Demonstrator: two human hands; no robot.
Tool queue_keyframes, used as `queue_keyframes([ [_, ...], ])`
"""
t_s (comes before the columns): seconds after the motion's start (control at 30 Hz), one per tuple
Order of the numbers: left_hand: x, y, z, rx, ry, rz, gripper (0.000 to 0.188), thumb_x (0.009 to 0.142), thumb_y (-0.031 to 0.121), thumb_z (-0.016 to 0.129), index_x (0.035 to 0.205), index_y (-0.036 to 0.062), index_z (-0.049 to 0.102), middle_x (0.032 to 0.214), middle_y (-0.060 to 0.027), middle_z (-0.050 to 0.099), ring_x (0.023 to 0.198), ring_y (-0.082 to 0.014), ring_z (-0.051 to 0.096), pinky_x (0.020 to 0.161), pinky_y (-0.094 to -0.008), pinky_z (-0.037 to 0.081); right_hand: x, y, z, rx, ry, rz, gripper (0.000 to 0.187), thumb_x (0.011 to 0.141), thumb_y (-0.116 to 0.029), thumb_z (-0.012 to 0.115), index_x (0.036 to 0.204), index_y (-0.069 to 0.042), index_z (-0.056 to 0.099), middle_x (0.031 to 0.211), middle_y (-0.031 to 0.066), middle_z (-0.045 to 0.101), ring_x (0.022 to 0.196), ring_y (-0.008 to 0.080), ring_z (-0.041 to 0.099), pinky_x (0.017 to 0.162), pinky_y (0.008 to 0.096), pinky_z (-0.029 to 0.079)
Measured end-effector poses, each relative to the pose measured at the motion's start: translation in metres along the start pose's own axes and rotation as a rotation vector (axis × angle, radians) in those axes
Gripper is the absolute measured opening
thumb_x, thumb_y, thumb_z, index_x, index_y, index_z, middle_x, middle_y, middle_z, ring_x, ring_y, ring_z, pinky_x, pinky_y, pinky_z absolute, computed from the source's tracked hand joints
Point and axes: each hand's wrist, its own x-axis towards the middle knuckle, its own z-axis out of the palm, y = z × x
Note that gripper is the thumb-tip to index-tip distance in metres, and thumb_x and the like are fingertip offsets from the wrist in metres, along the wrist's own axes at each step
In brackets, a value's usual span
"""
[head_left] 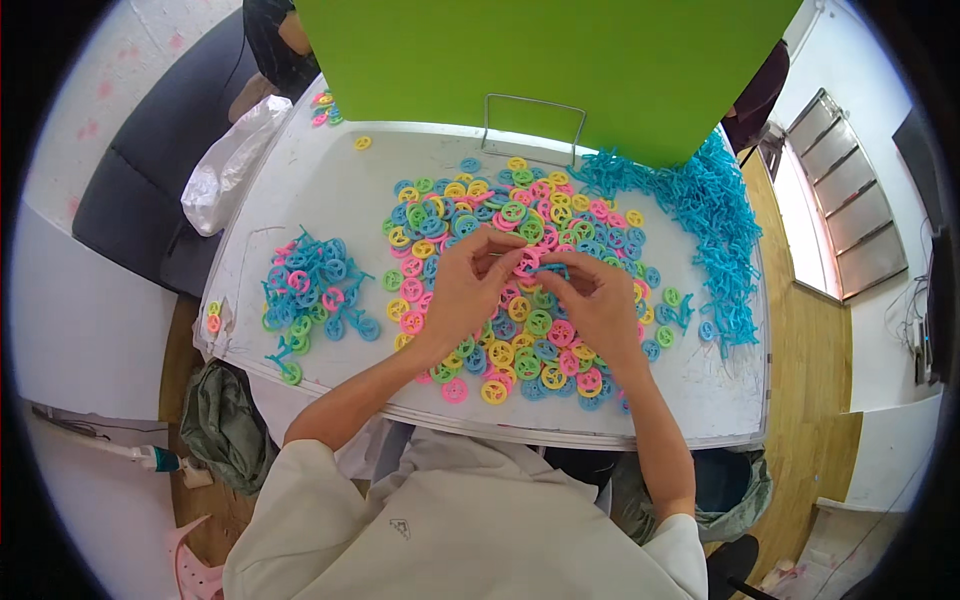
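Observation:
My left hand (466, 290) pinches a small pink plastic wheel (524, 264) over the middle of the table. Close against it, my right hand (602, 308) grips a thin blue plastic piece (552, 268) between thumb and fingers. The two parts meet at my fingertips, but I cannot tell whether they are joined. Beneath both hands spreads a heap of loose pink, yellow, green and blue wheels (494, 392). Off to the left lies a smaller pile of blue pieces with wheels on them (318, 278).
A long mound of blue plastic pieces (715, 220) runs along the table's right side. Across the far edge stands a green panel (540, 60) with a wire stand (534, 98) before it. A clear plastic bag (235, 165) hangs at the left edge. Other people sit beyond the panel.

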Motion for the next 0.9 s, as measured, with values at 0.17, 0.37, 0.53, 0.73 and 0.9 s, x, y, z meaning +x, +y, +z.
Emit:
queue_keyframes([
  [0.17, 0.0, 0.003, -0.002, -0.082, -0.066, -0.029, 0.02, 0.093, 0.009, 0.056, 0.108, -0.0026, 0.06, 0.097, -0.0106, 0.066, 0.085, -0.0145, 0.066, 0.074, -0.0252, 0.054, -0.001, -0.003, 0.001, -0.195, 0.087, -0.046, 0.018, 0.081, -0.01, 0.071, 0.098, -0.003, 0.07, 0.075, 0.0056, 0.07, 0.066, 0.0072, 0.063, 0.059, 0.0225, 0.049],
  [0.37, 0.001, 0.007, -0.002, -0.163, -0.054, -0.077, 0.019, 0.092, 0.006, 0.057, 0.107, -0.0039, 0.061, 0.097, -0.0116, 0.066, 0.085, -0.0151, 0.065, 0.073, -0.0254, 0.057, 0.0, 0.004, 0.005, -0.211, 0.123, -0.16, 0.016, 0.081, -0.011, 0.071, 0.095, -0.003, 0.07, 0.074, 0.0047, 0.069, 0.063, 0.0066, 0.061, 0.056, 0.022, 0.047],
  [0.53, 0.001, 0.001, -0.004, -0.196, -0.06, -0.062, 0.019, 0.092, 0.008, 0.058, 0.106, -0.0032, 0.062, 0.098, -0.0098, 0.066, 0.087, -0.0146, 0.065, 0.077, -0.0265, 0.056, 0.001, 0.004, 0.009, -0.15, 0.13, -0.066, 0.018, 0.083, -0.012, 0.071, 0.097, -0.001, 0.069, 0.076, 0.0076, 0.07, 0.068, 0.0101, 0.064, 0.058, 0.0228, 0.049],
  [0.73, -0.001, 0.002, -0.002, -0.299, -0.065, -0.079, 0.019, 0.092, 0.007, 0.058, 0.107, -0.0034, 0.063, 0.097, -0.0103, 0.066, 0.086, -0.0143, 0.065, 0.077, -0.0266, 0.056, 0.0, 0.006, 0.011, -0.045, 0.112, 0.046, 0.019, 0.083, -0.014, 0.071, 0.097, -0.001, 0.069, 0.078, 0.0087, 0.071, 0.074, 0.0131, 0.069, 0.061, 0.0239, 0.051],
  [0.9, -0.003, -0.004, -0.002, -0.258, -0.039, -0.105, 0.019, 0.092, 0.007, 0.058, 0.107, -0.0035, 0.063, 0.096, -0.0101, 0.067, 0.085, -0.0134, 0.065, 0.074, -0.026, 0.056, 0.002, 0.006, 0.011, -0.01, 0.092, 0.183, 0.022, 0.083, -0.016, 0.071, 0.097, 0.0, 0.068, 0.074, 0.0081, 0.07, 0.066, 0.0083, 0.064, 0.057, 0.0215, 0.049],
])
